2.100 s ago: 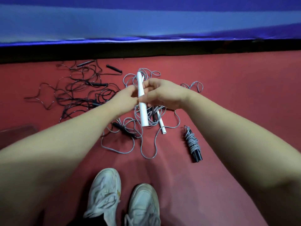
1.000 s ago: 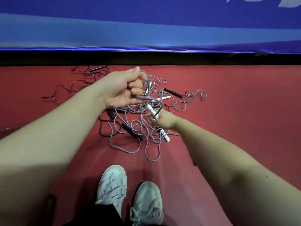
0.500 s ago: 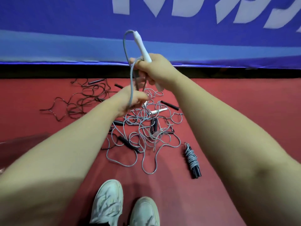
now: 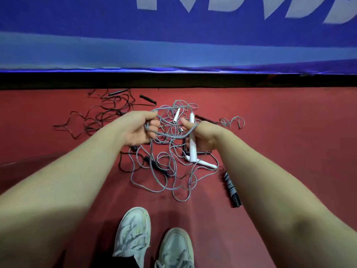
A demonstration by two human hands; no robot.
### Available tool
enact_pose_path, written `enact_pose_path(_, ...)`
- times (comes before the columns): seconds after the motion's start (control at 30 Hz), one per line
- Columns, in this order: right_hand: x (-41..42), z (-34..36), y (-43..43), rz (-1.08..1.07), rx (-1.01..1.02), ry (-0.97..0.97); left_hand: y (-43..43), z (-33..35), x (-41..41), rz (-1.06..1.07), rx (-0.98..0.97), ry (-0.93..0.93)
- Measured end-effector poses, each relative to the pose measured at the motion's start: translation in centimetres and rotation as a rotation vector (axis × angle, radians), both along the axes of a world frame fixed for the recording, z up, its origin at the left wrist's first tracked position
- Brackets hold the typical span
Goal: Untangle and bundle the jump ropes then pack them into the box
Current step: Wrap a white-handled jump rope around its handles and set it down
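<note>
Left hand [image 4: 139, 130]: fingers curled round a loop of grey cord [image 4: 170, 135], raised above the floor [image 4: 280, 136].
Right hand [image 4: 205, 137]: grips a white handle [image 4: 192, 141] upright, thumb up; the cord crosses over the thumb side of the hand.
Grey rope: one stretch spans between the hands; the rest hangs down into the grey tangle [image 4: 170, 171] on the floor just ahead of the shoes [image 4: 133, 235].
Other handles: a second white handle [image 4: 205, 163] lies under the held one; a third [image 4: 176, 118] lies farther off in the heap.
Black ropes [image 4: 108, 111]: a loose snarl to the left, its edge touching the grey heap.
Finished bundle [image 4: 231, 188]: one wound rope on the floor, partly hidden by the right forearm.
Box: not surely in view; a faint clear edge at far left may be it.
Step, as judged: freeing one grey rope for winding.
Risk, knotting: pulling the held loop hard likely cinches the floor loops tight.
Risk, wrong partner: which loose white handle ends this cord cannot be told; winding in the wrong one would bind two ropes together.
Risk, drag: black cord or handles may ride up with the grey.
Risk, snag: cord over the right thumb may catch.
</note>
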State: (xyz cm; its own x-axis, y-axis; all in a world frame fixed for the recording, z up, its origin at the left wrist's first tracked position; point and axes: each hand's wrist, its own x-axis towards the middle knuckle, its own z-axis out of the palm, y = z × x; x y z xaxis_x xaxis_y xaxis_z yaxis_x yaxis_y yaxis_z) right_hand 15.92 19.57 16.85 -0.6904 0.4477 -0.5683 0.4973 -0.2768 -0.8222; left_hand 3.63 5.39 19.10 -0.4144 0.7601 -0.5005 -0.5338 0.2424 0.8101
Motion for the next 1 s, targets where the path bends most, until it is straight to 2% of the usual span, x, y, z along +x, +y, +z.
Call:
enact_pose_path(0.07, -1.0, -0.7, -0.5, -0.031, -0.068, 0.044, 0.1, -0.4, 0.0, 0.022, 0.031, -0.054)
enact_pose_path(0.1, -1.4, -0.5, -0.7, -0.023, -0.03, 0.054, 0.2, -0.6, -0.1, 0.048, 0.045, -0.073)
enact_pose_path(0.2, -1.6, 0.5, -0.9, 0.002, 0.245, 0.055, 0.1, -1.0, -0.5, 0.17, 0.134, -0.136)
enact_pose_path(0.23, -1.3, 0.5, -0.7, -0.018, 0.288, 0.112, -0.2, -1.0, -0.8, 0.192, 0.181, -0.163)
enact_pose_path(0.33, -0.4, 0.0, -0.1, 0.008, 0.181, 0.316, -1.4, 0.6, -1.6, 0.156, 0.315, -0.227)
enact_pose_path(0.47, 0.9, -3.6, 0.5, 0.057, 0.087, 0.251, -2.2, 3.3, -2.2, 0.042, 0.355, -0.144)
enact_pose_path(0.53, 1.5, -6.2, 0.2, 0.128, 0.127, 0.148, -1.9, 3.7, -1.6, 0.005, 0.339, -0.08)
enact_pose_path(0.7, 2.1, -11.9, -2.7, 0.893, 0.849, -0.415, -1.0, 4.3, -1.1, 0.149, 0.407, -0.073)
enact_pose_path(0.73, 2.1, -12.5, -3.3, 1.006, 0.958, -0.49, -1.0, 4.4, -1.4, 0.182, 0.42, -0.064)
enact_pose_path(0.8, 2.0, -12.9, -3.8, 1.073, 1.079, -0.585, -1.3, 4.3, -1.9, 0.237, 0.417, 0.007)
enact_pose_path(0.87, 1.5, -12.1, -3.1, 1.012, 1.156, -0.614, -1.7, 3.5, -2.5, 0.278, 0.338, 0.161)
enact_pose_path(0.9, 0.9, -11.3, -2.4, 0.876, 1.175, -0.571, -1.9, 2.9, -2.8, 0.278, 0.268, 0.254)
enact_pose_path(0.93, 0.1, -10.0, -1.7, 0.66, 1.139, -0.476, -2.1, 2.3, -3.0, 0.255, 0.189, 0.342)
enact_pose_path(1.0, -1.5, -6.0, -1.4, 0.147, 0.796, -0.143, -2.5, 0.5, -3.2, 0.163, 0.042, 0.492)
